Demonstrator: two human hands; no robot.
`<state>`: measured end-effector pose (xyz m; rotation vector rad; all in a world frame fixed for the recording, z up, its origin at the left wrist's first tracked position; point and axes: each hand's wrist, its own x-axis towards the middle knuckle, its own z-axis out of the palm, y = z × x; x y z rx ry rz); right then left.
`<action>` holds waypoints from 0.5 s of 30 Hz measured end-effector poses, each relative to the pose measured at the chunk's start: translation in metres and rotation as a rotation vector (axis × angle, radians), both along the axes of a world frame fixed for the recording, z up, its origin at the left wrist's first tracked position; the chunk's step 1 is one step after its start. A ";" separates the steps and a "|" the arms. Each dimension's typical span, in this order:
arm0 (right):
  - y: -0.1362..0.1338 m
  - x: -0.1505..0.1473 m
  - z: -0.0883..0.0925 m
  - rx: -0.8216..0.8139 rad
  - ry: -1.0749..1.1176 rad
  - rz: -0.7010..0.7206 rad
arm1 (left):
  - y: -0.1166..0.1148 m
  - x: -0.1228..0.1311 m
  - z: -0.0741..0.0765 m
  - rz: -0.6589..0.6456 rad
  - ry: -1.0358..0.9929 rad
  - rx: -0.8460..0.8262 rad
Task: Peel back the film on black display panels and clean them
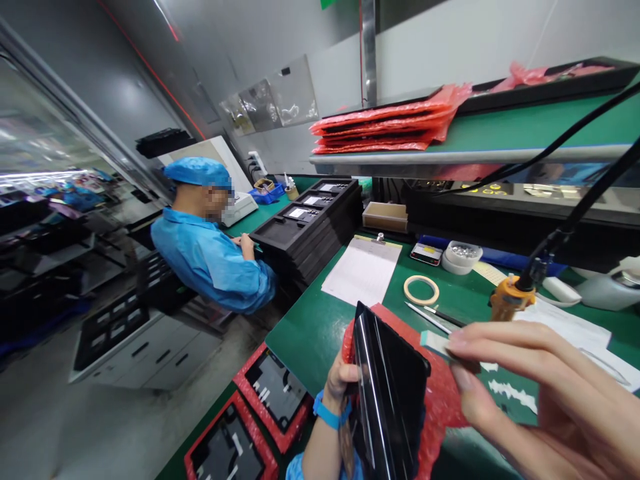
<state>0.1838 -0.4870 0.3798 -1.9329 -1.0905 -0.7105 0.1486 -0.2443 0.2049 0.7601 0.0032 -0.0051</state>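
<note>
Tilted up in my left hand [336,383] is a black glossy tablet-like panel [395,393], gripped by its left edge. A blue band circles that wrist. Under and behind the panel lies red bubble wrap [447,400]. On the right, close to the camera, my right hand [545,393] pinches a small pale strip with a green end [434,341] between thumb and fingers. The strip is apart from the panel, just right of its upper edge. Torn white scraps [513,393] lie on the green bench beyond the fingers.
A tape roll [421,291], a clipboard with paper [364,270], a white pen-like tool [427,317] and an orange-handled electric screwdriver [510,297] are on the bench. Red-wrapped panels [277,393] sit lower left. A person in blue [210,257] works beside stacked black trays [313,230].
</note>
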 end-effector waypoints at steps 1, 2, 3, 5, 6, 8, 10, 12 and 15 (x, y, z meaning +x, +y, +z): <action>0.001 -0.001 0.000 0.032 0.023 0.005 | 0.000 0.000 0.001 0.003 0.000 0.004; 0.002 -0.002 0.001 0.052 0.042 0.014 | 0.000 -0.001 0.002 0.010 -0.001 0.008; 0.003 -0.003 0.003 0.043 0.052 0.037 | 0.000 -0.001 0.002 0.017 -0.003 0.013; 0.004 -0.002 0.007 -0.027 0.040 0.105 | -0.001 -0.001 0.003 0.016 -0.010 0.026; 0.003 -0.001 0.008 -0.061 0.026 0.124 | -0.002 -0.002 0.003 0.012 -0.012 0.032; 0.002 0.000 0.009 -0.087 0.007 0.116 | -0.003 -0.003 0.002 0.006 -0.010 0.041; 0.002 0.000 0.006 -0.026 0.030 0.034 | -0.004 -0.004 0.002 0.011 -0.004 0.041; 0.004 -0.002 0.002 0.056 0.077 -0.047 | -0.005 -0.004 0.002 0.023 0.000 0.034; 0.008 -0.007 -0.003 0.122 0.123 -0.109 | -0.006 -0.003 0.003 0.031 0.003 0.024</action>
